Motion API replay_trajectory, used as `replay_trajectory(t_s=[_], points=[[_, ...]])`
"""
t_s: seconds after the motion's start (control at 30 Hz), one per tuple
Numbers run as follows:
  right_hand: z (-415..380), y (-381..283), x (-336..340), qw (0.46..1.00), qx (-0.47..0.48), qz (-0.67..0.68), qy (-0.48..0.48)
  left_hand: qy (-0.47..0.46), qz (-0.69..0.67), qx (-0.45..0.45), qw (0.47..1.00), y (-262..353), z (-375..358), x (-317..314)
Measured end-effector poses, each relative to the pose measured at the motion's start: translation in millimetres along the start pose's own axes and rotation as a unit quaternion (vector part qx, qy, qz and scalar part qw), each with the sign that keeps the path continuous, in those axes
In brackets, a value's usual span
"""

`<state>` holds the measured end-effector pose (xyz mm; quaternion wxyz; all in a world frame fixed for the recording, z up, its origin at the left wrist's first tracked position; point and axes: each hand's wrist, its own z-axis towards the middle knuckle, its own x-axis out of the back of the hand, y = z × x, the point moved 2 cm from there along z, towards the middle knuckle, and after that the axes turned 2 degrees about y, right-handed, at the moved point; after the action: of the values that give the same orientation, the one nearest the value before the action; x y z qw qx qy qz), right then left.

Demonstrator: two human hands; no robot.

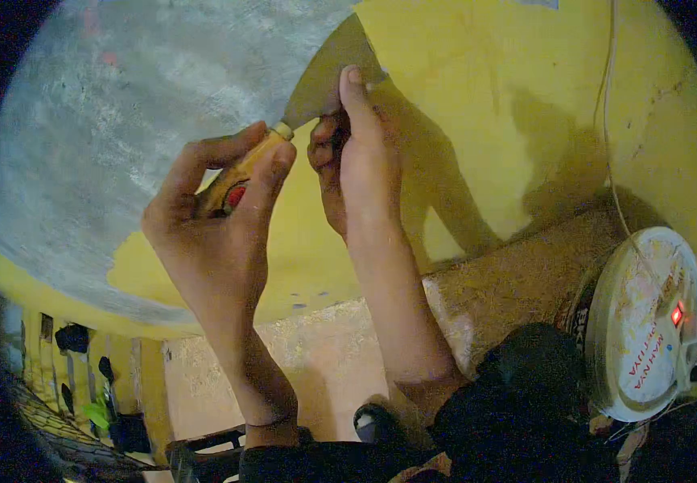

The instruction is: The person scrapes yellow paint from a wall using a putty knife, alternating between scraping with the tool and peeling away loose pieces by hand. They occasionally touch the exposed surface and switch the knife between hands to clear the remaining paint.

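My left hand (212,201) grips the wooden handle (253,167) of a putty knife, a red mark showing on the wood. The wide triangular blade (324,76) points up and to the right. My right hand (369,157) is closed at the blade's lower right side, its thumb lying against the metal and its other fingers curled below. Whether a finger presses the blade from behind is hidden. Beyond the hands is a wall with a grey-white patch (123,105) at left and yellow paint (461,48) at right.
A round white lid or tub (646,322) with red lettering and a small red light stands at lower right. A thin cable (608,97) runs down the wall to it. A brownish ledge (517,282) lies below the wall. Dark objects and a green item (97,413) show at lower left.
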<state>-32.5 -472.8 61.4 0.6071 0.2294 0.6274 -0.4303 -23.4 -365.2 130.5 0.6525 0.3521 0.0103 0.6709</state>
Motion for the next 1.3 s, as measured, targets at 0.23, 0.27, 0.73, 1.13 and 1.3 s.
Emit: replay_trajectory(t_s=[0.23,0.27,0.73,1.13,1.3], points=[[-0.5,-2.3,-2.7,0.998,0.026,-0.030,0.056,0.017,-0.034,-0.012,0.999,-6.4,1.6,-7.9],[1.3,-6.3,4.1,1.000,0.008,-0.015,0.016,0.023,-0.018,0.004,1.000,3.4,-2.9,-11.1],[6.9,-15.4,11.2,0.996,0.048,-0.047,0.057,-0.010,-0.052,-0.026,0.998,1.5,-1.6,-27.6],[3.0,-11.2,-2.7,1.000,0.010,0.014,0.004,0.064,-0.041,0.018,0.997,12.8,-6.0,-12.9],[-4.7,9.8,-11.5,0.999,-0.027,-0.036,-0.009,0.071,0.009,0.045,0.996,7.2,1.2,12.8]])
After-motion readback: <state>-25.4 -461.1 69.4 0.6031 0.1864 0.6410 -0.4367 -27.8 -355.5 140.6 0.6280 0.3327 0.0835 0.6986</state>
